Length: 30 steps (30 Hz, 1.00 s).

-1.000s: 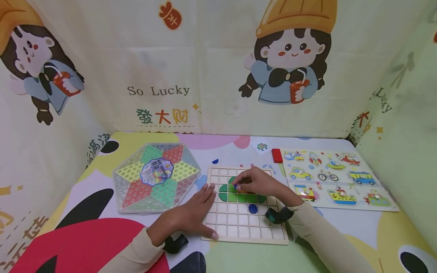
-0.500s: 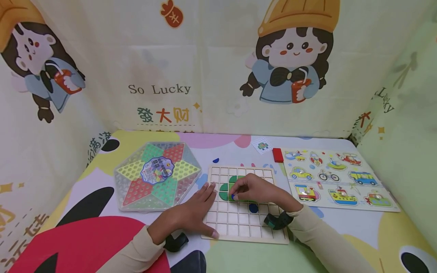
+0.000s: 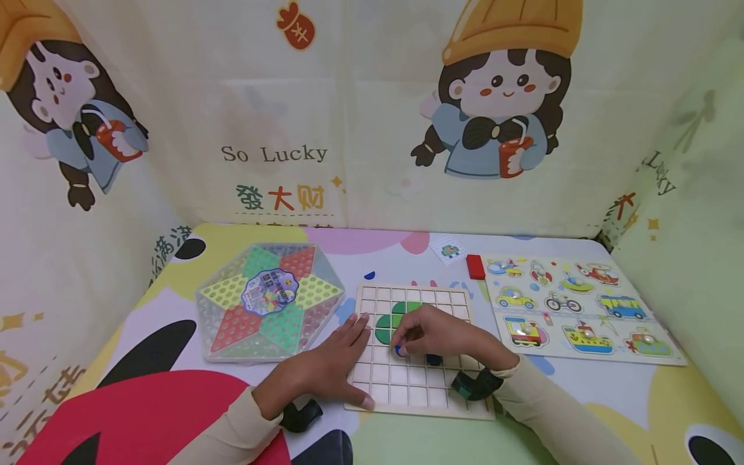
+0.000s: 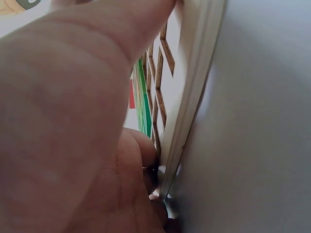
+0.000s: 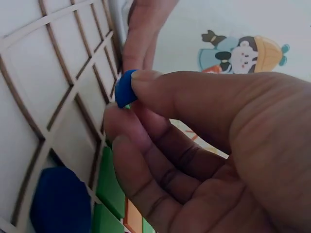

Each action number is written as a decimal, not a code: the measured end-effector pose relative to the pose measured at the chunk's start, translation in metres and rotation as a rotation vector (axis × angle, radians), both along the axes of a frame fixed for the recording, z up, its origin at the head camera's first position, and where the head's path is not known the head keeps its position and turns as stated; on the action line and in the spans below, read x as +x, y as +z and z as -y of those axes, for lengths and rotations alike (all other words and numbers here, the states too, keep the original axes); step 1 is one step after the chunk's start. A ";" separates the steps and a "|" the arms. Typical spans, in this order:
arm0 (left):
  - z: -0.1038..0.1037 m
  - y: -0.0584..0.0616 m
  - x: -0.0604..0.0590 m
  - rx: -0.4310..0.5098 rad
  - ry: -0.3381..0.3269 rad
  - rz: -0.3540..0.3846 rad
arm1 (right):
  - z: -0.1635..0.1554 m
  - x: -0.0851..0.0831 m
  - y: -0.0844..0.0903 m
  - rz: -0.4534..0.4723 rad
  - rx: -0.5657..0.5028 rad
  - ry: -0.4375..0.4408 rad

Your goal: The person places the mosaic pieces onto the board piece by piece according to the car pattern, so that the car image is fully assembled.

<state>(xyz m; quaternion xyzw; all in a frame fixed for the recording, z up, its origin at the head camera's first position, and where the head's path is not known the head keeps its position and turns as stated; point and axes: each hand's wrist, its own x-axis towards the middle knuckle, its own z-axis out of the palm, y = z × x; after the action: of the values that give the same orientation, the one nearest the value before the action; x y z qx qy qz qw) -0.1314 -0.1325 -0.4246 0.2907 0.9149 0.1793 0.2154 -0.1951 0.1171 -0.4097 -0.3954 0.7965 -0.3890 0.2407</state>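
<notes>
Fingers (image 5: 146, 77) of the right hand (image 3: 442, 332) pinch a small blue piece (image 5: 125, 88) between thumb and fingertips, holding it low over the wooden grid board (image 3: 415, 394), just in front of the green pieces (image 3: 391, 326) already seated in the grid. To seat it well, I judge the piece should be turned until its straight edges line up with the slats of one cell, lowered flat rather than on a corner, and let go only once it sits inside the frame; a second blue piece (image 3: 433, 359) lies in a cell close by and should not be nudged. The right hand arches over the middle of the board, wrist raised, knuckles up, fingertips pointing down and toward the left. The left hand (image 3: 331, 368) lies flat with straight fingers on the board's left edge, thumb along its near side, steadying it on the counter (image 3: 581, 387). Beside the board sit a hexagonal Chinese checkers set (image 3: 268, 300) and a vehicle peg puzzle (image 3: 581, 310).
</notes>
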 end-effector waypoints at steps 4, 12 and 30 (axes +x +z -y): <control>0.000 0.000 0.000 0.003 -0.004 -0.002 | 0.001 0.003 0.000 -0.026 0.033 0.000; 0.000 0.004 0.000 0.004 -0.006 0.003 | 0.005 0.007 0.000 -0.058 0.091 -0.007; 0.000 0.003 0.000 0.005 -0.002 0.017 | 0.007 0.009 -0.003 -0.157 0.155 0.002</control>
<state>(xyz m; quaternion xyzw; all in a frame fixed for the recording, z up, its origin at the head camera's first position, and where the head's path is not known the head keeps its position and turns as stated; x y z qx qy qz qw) -0.1317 -0.1320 -0.4216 0.2906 0.9123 0.1840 0.2224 -0.1864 0.1099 -0.4129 -0.4057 0.8401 -0.2938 0.2079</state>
